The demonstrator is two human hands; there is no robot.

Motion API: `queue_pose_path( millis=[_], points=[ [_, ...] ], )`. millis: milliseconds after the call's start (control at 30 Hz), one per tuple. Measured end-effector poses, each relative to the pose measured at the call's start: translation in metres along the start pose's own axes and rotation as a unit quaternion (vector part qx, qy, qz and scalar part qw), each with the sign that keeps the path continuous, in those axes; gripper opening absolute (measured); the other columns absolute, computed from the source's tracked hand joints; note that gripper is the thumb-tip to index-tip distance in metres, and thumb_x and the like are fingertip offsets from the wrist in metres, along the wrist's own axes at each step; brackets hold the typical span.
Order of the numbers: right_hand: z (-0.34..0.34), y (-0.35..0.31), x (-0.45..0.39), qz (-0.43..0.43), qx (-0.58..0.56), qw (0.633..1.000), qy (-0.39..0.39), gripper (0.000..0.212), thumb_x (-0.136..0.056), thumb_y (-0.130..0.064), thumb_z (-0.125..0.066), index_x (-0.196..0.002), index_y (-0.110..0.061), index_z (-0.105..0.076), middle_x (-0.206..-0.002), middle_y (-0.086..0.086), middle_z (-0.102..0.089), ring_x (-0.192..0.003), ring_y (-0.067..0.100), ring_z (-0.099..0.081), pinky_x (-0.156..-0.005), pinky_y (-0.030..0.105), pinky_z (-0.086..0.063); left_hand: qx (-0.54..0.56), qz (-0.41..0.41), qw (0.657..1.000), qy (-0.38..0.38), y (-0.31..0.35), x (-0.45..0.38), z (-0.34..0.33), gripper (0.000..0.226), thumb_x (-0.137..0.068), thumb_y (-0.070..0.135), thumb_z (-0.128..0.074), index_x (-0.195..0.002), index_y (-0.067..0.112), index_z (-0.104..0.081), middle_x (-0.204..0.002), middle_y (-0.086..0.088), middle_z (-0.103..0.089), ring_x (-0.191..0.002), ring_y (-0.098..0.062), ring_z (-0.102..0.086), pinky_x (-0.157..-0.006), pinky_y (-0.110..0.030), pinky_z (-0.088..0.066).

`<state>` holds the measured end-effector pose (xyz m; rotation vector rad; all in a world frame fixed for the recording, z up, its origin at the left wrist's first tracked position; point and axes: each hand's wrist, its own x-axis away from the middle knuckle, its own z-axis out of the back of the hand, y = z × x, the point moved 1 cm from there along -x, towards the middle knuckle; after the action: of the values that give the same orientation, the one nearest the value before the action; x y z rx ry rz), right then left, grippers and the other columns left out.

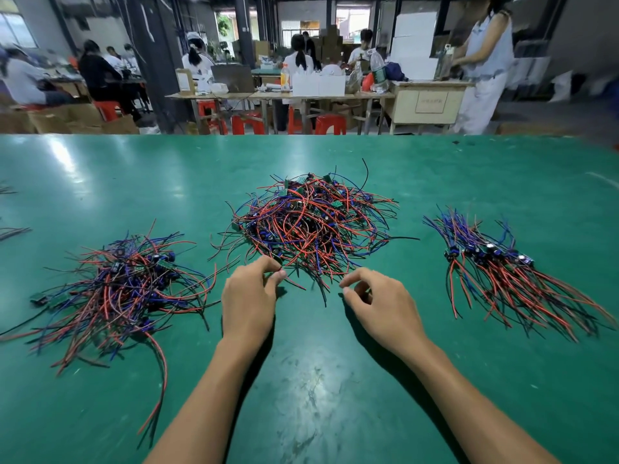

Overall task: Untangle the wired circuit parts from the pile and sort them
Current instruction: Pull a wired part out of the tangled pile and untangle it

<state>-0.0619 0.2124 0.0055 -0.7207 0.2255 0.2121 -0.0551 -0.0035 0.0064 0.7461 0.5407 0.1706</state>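
Centrally, on the green worktop (100, 169), sits the tangled pile (311, 222) of wired circuit parts: red, blue and black leads knotted together, small green boards showing near its top.

Left hand (249, 303) at the pile's near edge, touching it. Thumb and forefinger pinched together on a wire end (294, 283) trailing out of the tangle; other fingers curled under. So the left grip is clamped on that one lead, with the part it belongs to hidden in the heap.

Right hand (378, 306) just beside the pile's near-right fringe, not touching any wire as far as can be seen. Fingers loosely curled, thumb and forefinger apart, nothing held. Grip is apart.

Left heap (124, 289): loose, messy, leads crossing in all directions, one long red wire curving toward the near edge. Well apart from the left hand.

Right bundle (502, 272): parts laid parallel, blue leads fanning away, red and black leads fanning toward the viewer, small components lined across the middle. Well apart from the right hand.

Beyond the worktop: seated people (100, 72) at other tables, red stools (248, 123), a standing person (485, 61) at right.
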Motion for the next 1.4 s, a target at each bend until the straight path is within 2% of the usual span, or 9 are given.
queue_pose_path(
  millis=[133, 267, 433, 533, 700, 1033, 1167, 1300, 1400],
  points=[
    [-0.003, -0.011, 0.006, 0.053, -0.035, 0.998, -0.023, 0.017, -0.092, -0.031, -0.066, -0.107, -0.036, -0.064, -0.08, -0.014, -0.064, -0.066, 0.001, -0.053, -0.069, 0.03, -0.043, 0.09, -0.026, 0.994, 0.049, 0.008, 0.006, 0.006, 0.008, -0.085, 0.024, -0.08, -0.082, 0.025, -0.073, -0.077, 0.011, -0.072, -0.073, -0.005, -0.067, -0.072, -0.031, -0.053],
    [-0.011, -0.023, 0.014, 0.102, 0.004, 0.994, -0.024, 0.041, -0.09, -0.044, -0.068, -0.129, -0.036, -0.059, -0.095, -0.014, -0.059, -0.097, 0.008, -0.055, -0.086, 0.032, -0.045, 0.126, -0.114, 0.985, 0.04, 0.019, 0.013, 0.001, 0.01, -0.082, 0.016, -0.083, -0.084, 0.021, -0.074, -0.079, 0.016, -0.07, -0.071, 0.001, -0.065, -0.066, -0.013, -0.047],
    [-0.011, -0.023, 0.013, 0.09, 0.039, 0.995, 0.035, 0.016, -0.094, -0.042, -0.066, -0.106, -0.035, -0.074, -0.085, -0.009, -0.051, -0.092, 0.017, -0.054, -0.076, 0.035, -0.045, 0.129, -0.236, 0.963, -0.034, 0.024, 0.023, -0.01, 0.012, -0.081, 0.002, -0.081, -0.09, 0.007, -0.076, -0.086, 0.002, -0.073, -0.076, -0.006, -0.067, -0.072, -0.027, -0.055],
    [-0.003, -0.018, 0.01, 0.077, 0.048, 0.988, 0.121, 0.01, -0.089, -0.041, -0.074, -0.095, -0.035, -0.078, -0.091, -0.008, -0.051, -0.093, 0.017, -0.048, -0.079, 0.035, -0.042, 0.134, -0.248, 0.956, -0.084, 0.029, 0.024, -0.01, 0.024, -0.085, 0.014, -0.08, -0.108, 0.012, -0.075, -0.102, 0.004, -0.069, -0.087, -0.003, -0.063, -0.08, -0.02, -0.05],
    [0.006, -0.009, 0.0, 0.028, -0.114, 0.989, 0.093, 0.004, -0.088, -0.033, -0.076, -0.091, -0.03, -0.079, -0.103, -0.007, -0.06, -0.104, 0.014, -0.048, -0.093, 0.03, -0.038, -0.039, -0.192, 0.98, -0.042, 0.024, 0.016, -0.004, 0.039, -0.082, 0.025, -0.081, -0.119, 0.028, -0.07, -0.119, 0.008, -0.063, -0.111, -0.017, -0.054, -0.089, -0.028, -0.035],
    [0.033, -0.01, -0.002, -0.033, -0.348, 0.932, 0.099, 0.016, -0.097, -0.015, -0.064, -0.084, -0.016, -0.072, -0.077, -0.001, -0.073, -0.069, 0.008, -0.06, -0.07, 0.022, -0.049, -0.011, -0.186, 0.982, -0.027, 0.02, 0.014, -0.001, 0.007, -0.087, 0.029, -0.077, -0.094, 0.03, -0.077, -0.098, 0.015, -0.068, -0.096, -0.014, -0.057, -0.08, -0.029, -0.029],
    [0.037, -0.01, -0.004, -0.082, -0.421, 0.9, 0.083, 0.009, -0.098, -0.016, -0.061, -0.107, -0.018, -0.06, -0.081, 0.004, -0.077, -0.057, 0.013, -0.06, -0.058, 0.019, -0.044, 0.011, -0.215, 0.976, 0.022, 0.027, 0.015, 0.001, 0.005, -0.089, 0.026, -0.076, -0.094, 0.025, -0.075, -0.098, 0.015, -0.07, -0.096, -0.013, -0.057, -0.083, -0.028, -0.032],
    [0.033, -0.007, 0.001, -0.043, -0.25, 0.967, 0.012, 0.058, -0.085, -0.031, -0.07, -0.135, -0.031, -0.039, -0.088, -0.009, -0.077, -0.074, 0.011, -0.067, -0.077, 0.034, -0.051, 0.032, -0.214, 0.974, 0.066, 0.031, 0.017, 0.001, 0.007, -0.09, 0.023, -0.075, -0.097, 0.022, -0.075, -0.096, 0.014, -0.072, -0.091, -0.012, -0.062, -0.084, -0.028, -0.036],
    [0.023, -0.012, 0.012, 0.057, 0.016, 0.998, -0.006, 0.074, -0.078, -0.073, -0.063, -0.142, -0.044, -0.039, -0.104, -0.018, -0.068, -0.099, 0.007, -0.06, -0.088, 0.034, -0.048, 0.112, -0.219, 0.968, 0.054, 0.03, 0.016, 0.0, 0.008, -0.092, 0.015, -0.074, -0.1, 0.017, -0.075, -0.097, 0.009, -0.072, -0.09, -0.006, -0.066, -0.081, -0.027, -0.049]
  ],
)
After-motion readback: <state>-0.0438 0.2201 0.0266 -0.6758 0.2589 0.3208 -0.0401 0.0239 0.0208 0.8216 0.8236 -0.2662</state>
